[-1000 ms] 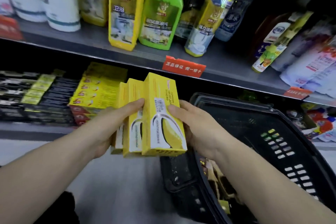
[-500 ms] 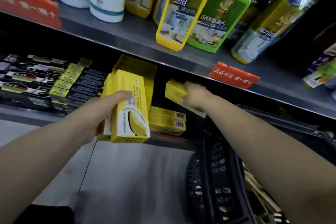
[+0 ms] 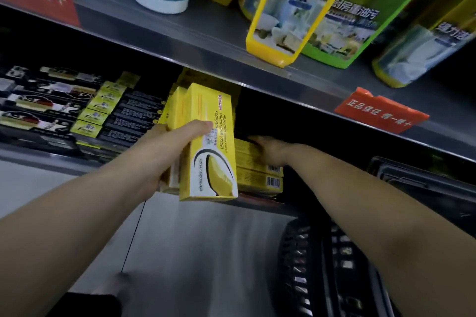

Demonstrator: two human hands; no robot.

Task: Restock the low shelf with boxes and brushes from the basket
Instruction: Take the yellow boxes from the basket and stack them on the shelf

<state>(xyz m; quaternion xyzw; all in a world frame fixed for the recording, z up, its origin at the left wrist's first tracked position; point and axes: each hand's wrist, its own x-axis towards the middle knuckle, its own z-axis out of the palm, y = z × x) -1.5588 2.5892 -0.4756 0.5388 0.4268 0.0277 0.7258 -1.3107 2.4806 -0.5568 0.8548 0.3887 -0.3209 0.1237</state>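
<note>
The left hand (image 3: 164, 152) grips a bundle of upright yellow boxes (image 3: 208, 147), thumb curled across the front face, fingers wrapped behind out of sight. The boxes stand on end, long axis running up and down, held in the air in front of the low shelf (image 3: 257, 204), not resting on it.

Over on the other side, the right hand (image 3: 268, 150) reaches deep under the upper shelf (image 3: 180, 33) and sits on top of a flat-lying stack of yellow boxes (image 3: 257, 175). It is blurred and in shadow, so whether the fingers press flat or curl round the top box, I cannot tell.

Here is the relation that matters: the shelved stack lies just right of and behind the held bundle, its boxes flat with barcode ends facing out, long axis running back into the shelf. The held boxes stand crosswise to that. So, as I read it, each one needs tipping flat and turning end-first before it slides in. The right hand is nearer the slot; the left is nearer the supply.

The black basket (image 3: 322, 252) sits low on the right, beneath the right forearm. Brush packs (image 3: 64, 105) lie in rows on the low shelf's left part.
</note>
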